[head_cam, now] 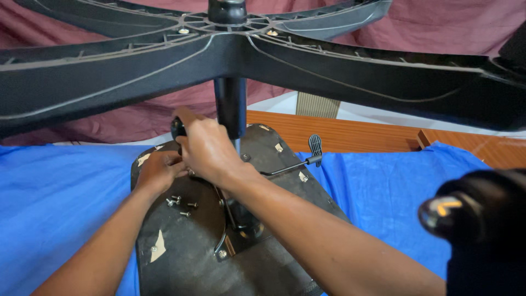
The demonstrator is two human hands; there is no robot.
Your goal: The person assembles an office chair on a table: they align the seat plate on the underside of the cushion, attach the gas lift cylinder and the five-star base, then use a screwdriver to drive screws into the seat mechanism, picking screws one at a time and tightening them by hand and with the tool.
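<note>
While the upturned office chair lay seat-down, its black seat underside (186, 257) faced up beneath both forearms, resting on a blue cloth (55, 203). The right hand (208, 151) was closed around a dark knob or handle (178, 127) just left of the gas column (230, 107); the left hand (159, 171) sat just beside and below it, fingers curled in against the seat plate under the right hand, though what they pinched was hidden. The column's long axis stood nearly upright, rising away from the hands into the hub of the star base (230, 46), whose black arms spread left and right across the whole top of the view, above the hands. A thin adjustment lever (296, 163) ran out to the right of the right wrist, ending in a ribbed paddle pointing up and away. A few loose screws (181, 204) lay on the seat underside just below the left hand. Open blue cloth stretched well to the left of the left arm and to the right of the right forearm; beyond the hands ran a wooden edge (350, 134). A blurred dark object (482, 219) crowded the space right of the right arm.
</note>
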